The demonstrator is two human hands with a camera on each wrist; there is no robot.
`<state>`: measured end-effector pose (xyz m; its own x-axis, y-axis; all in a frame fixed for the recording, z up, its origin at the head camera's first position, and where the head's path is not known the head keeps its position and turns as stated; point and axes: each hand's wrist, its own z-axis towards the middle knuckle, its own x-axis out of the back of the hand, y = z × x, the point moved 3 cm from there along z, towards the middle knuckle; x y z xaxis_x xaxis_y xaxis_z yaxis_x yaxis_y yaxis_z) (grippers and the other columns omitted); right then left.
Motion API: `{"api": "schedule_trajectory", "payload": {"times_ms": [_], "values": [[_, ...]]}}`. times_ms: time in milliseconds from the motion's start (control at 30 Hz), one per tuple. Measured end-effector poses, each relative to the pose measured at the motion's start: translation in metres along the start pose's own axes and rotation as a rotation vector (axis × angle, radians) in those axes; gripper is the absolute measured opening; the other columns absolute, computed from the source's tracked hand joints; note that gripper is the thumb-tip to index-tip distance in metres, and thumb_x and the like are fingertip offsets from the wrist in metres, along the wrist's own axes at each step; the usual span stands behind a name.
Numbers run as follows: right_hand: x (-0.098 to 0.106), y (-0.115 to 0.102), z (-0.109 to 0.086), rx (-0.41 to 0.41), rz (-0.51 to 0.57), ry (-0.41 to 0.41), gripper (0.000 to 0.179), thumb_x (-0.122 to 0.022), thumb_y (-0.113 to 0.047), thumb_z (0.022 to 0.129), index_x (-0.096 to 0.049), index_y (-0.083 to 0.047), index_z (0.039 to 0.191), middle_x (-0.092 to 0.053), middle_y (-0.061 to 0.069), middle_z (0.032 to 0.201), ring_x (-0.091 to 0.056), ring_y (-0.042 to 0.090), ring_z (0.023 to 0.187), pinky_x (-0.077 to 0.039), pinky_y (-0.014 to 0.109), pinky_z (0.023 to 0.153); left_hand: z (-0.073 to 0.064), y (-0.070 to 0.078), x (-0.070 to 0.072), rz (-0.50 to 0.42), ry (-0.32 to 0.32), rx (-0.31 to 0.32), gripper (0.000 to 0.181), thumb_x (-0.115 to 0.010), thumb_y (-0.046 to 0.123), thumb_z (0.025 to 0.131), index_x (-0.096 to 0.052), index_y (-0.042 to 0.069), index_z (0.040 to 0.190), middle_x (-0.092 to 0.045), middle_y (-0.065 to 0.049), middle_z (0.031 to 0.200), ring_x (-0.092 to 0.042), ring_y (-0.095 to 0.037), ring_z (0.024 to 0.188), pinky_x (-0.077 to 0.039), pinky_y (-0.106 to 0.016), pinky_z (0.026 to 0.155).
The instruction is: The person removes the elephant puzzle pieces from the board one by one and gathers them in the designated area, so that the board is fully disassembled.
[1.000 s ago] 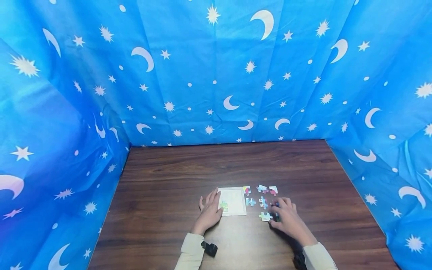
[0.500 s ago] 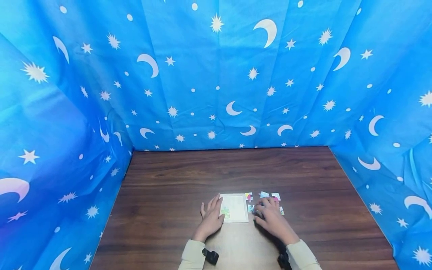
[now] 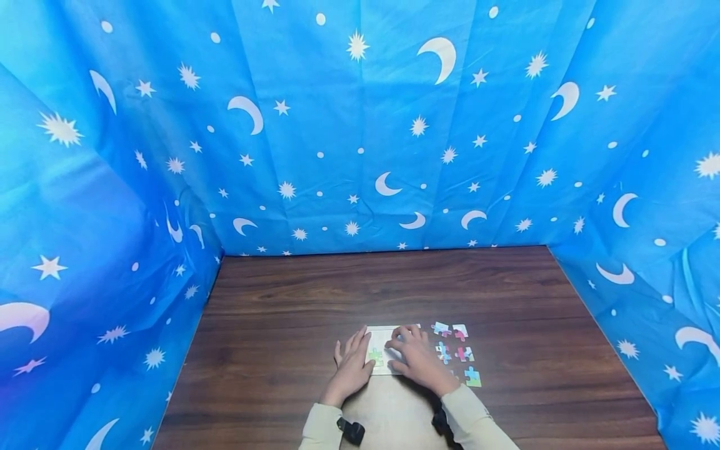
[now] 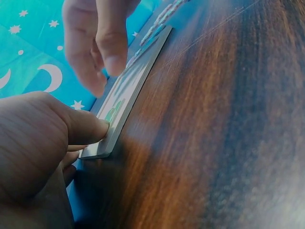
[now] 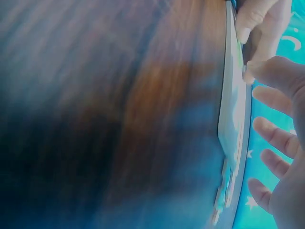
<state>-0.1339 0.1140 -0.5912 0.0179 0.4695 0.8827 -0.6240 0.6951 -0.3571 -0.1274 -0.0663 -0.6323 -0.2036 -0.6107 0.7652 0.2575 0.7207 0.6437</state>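
Observation:
A shallow white puzzle tray (image 3: 384, 328) lies on the table. In its near left corner sits a green jigsaw piece (image 3: 375, 357). My left hand (image 3: 350, 370) holds the tray's left side, fingers along the outer edge and thumb (image 4: 93, 126) on the near rim by the green piece. Above the right half of the tray hovers my right hand (image 3: 422, 362), fingers bent down. Its thumb (image 5: 271, 72) and fingers stand apart in the right wrist view, and no piece shows between them. The palm and wrist hide the tray's right side and what lies beside it.
Right of the tray lie several loose jigsaw pieces: a blue one (image 3: 441, 329), a pink one (image 3: 460, 332), a blue-white one (image 3: 443, 353), a red one (image 3: 464, 354) and a green-blue one (image 3: 472, 377). Blue star-and-moon cloth (image 3: 360, 156) encloses the wooden table (image 3: 281, 325).
My right hand has moved left from the loose pieces to over the tray, uncovering the right-hand pieces. My left hand stays on the tray. The head view has shifted slightly.

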Motion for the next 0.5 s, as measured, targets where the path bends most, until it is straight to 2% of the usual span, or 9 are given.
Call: {"api": "schedule_trajectory", "payload": {"times_ms": [233, 400, 500], "values": [[-0.009, -0.005, 0.006, 0.042, -0.017, -0.051, 0.024, -0.083, -0.026, 0.08, -0.075, -0.013, 0.098, -0.058, 0.01, 0.111, -0.048, 0.032, 0.107, -0.038, 0.063, 0.089, 0.0, -0.002, -0.002, -0.006, 0.005, -0.005, 0.062, -0.062, 0.008, 0.093, -0.041, -0.002, 0.15, -0.031, -0.018, 0.161, -0.028, -0.039, 0.145, -0.004, -0.072, 0.11], [-0.01, -0.004, 0.01, 0.058, -0.005, -0.054, 0.025, -0.083, -0.026, 0.08, -0.077, -0.012, 0.1, -0.059, 0.011, 0.111, -0.047, 0.031, 0.105, -0.038, 0.055, 0.086, 0.0, -0.001, 0.0, -0.019, 0.007, -0.017, 0.061, -0.062, 0.009, 0.093, -0.041, -0.003, 0.149, -0.03, -0.018, 0.161, -0.028, -0.04, 0.145, -0.003, -0.073, 0.109], [-0.011, -0.004, 0.013, 0.071, 0.004, -0.052, 0.026, -0.083, -0.025, 0.08, -0.077, -0.011, 0.101, -0.06, 0.011, 0.111, -0.047, 0.03, 0.104, -0.038, 0.053, 0.086, 0.0, -0.001, 0.001, -0.044, 0.018, -0.038, 0.056, -0.057, 0.011, 0.096, -0.043, -0.004, 0.148, -0.032, -0.021, 0.16, -0.029, -0.043, 0.143, -0.002, -0.075, 0.108]]}}
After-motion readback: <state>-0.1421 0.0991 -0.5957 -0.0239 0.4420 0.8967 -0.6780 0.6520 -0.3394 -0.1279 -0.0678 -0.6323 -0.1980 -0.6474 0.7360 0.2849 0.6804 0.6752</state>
